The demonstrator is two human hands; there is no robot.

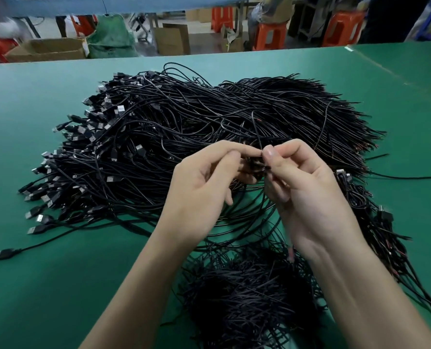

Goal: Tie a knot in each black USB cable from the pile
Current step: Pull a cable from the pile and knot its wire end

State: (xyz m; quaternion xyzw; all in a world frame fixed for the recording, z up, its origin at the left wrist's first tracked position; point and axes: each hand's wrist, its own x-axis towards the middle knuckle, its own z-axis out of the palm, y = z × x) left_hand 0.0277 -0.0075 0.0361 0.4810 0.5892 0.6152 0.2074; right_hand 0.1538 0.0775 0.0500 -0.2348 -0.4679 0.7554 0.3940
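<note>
Bright, even light falls from above. Shadows are soft. The table (46, 273) edge bends near the corners. The far room looks blurry.

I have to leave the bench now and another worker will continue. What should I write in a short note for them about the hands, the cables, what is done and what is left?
Left hand: pinches one black cable above the big pile.
Right hand: pinches the same cable, its fingertips meeting the left hand's.
Things: the big pile lies mid-way on the green table, with the USB plugs at its left. A smaller heap lies near the body and a bundle on the right.
Done: the fingers hide the knot, so its state cannot be told.
Left: probably finish this cable, then work through the big pile.
</note>
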